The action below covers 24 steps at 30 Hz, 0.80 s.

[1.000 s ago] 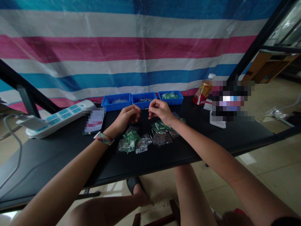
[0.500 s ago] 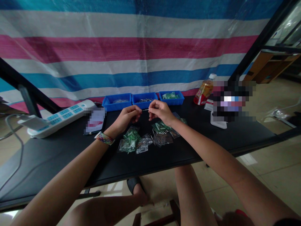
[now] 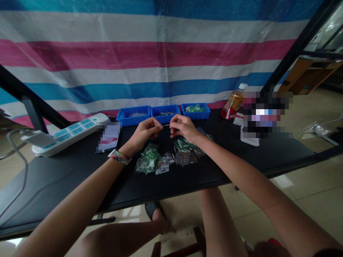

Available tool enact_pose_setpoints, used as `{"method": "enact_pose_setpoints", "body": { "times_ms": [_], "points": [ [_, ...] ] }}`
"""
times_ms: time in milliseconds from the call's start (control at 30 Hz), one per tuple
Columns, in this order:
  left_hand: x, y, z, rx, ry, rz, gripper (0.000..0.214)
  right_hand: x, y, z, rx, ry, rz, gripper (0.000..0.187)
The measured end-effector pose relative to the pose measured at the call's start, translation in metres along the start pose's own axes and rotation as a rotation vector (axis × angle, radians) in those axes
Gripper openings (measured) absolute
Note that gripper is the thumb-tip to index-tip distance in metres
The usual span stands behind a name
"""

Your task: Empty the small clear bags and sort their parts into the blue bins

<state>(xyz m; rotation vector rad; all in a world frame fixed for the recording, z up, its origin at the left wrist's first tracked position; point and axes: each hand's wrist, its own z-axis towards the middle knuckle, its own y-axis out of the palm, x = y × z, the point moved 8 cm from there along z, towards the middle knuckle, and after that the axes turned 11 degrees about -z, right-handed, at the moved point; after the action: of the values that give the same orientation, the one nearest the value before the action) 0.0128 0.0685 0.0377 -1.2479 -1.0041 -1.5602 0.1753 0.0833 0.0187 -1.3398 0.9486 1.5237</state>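
Over the middle of the black table, my left hand (image 3: 147, 130) and my right hand (image 3: 184, 127) face each other, fingers pinched. A thin metal pin (image 3: 166, 125) spans the short gap between them, its two ends hidden in the fingertips. Below the hands lie green plastic packets (image 3: 148, 159), clear bags of small parts (image 3: 164, 163) and a clear bag with thin rods (image 3: 184, 157). Behind them stand three blue bins: the left bin (image 3: 133, 116) with clear small pieces, the middle bin (image 3: 165, 114) with metal pins, the right bin (image 3: 196, 111) with green packets.
On the left are a white power strip (image 3: 73, 134) with a plugged-in adapter and a phone (image 3: 109, 137). A drink bottle (image 3: 233, 101) and a white object (image 3: 249, 137) stand to the right, beside a blurred-out patch. A striped sheet (image 3: 166, 53) hangs behind the table (image 3: 187, 182).
Both hands stay almost in place with the pin between them. The stretch of pin visible between the fingertips looks slightly clearer. Nothing else has visibly moved.
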Motion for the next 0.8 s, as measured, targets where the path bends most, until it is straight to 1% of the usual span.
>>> {"method": "enact_pose_setpoints", "body": {
  "times_ms": [167, 300, 333, 433, 500, 567, 600, 667, 800],
  "points": [
    [0.0, 0.0, 0.0, 0.0, 0.006, -0.006, 0.028, 0.0, 0.0, 0.0, -0.007, -0.01, 0.007, 0.027],
    [-0.006, -0.005, 0.002, 0.018, -0.03, -0.069, 0.026, 0.001, -0.002, 0.001, 0.004, -0.019, -0.003, 0.022],
    [-0.007, -0.007, 0.003, 0.036, -0.037, -0.097, 0.026, 0.001, -0.004, 0.002, 0.026, -0.026, -0.004, 0.021],
    [-0.007, -0.014, 0.004, 0.1, -0.045, -0.155, 0.027, -0.002, -0.017, 0.003, 0.167, -0.079, 0.042, 0.02],
    [-0.006, -0.017, 0.004, 0.126, -0.044, -0.162, 0.027, -0.002, -0.023, 0.004, 0.228, -0.084, 0.067, 0.027],
    [-0.005, -0.017, 0.003, 0.129, -0.042, -0.158, 0.027, 0.0, -0.027, 0.004, 0.237, -0.047, 0.031, 0.039],
    [-0.004, -0.016, 0.003, 0.128, -0.041, -0.155, 0.027, 0.001, -0.029, 0.004, 0.244, -0.026, -0.009, 0.04],
    [-0.005, -0.016, 0.003, 0.127, -0.038, -0.143, 0.027, 0.0, -0.035, 0.004, 0.293, -0.013, -0.092, 0.035],
    [-0.006, -0.017, 0.004, 0.123, -0.03, -0.136, 0.025, -0.008, -0.048, 0.004, 0.389, -0.041, -0.18, 0.016]
  ]
}}
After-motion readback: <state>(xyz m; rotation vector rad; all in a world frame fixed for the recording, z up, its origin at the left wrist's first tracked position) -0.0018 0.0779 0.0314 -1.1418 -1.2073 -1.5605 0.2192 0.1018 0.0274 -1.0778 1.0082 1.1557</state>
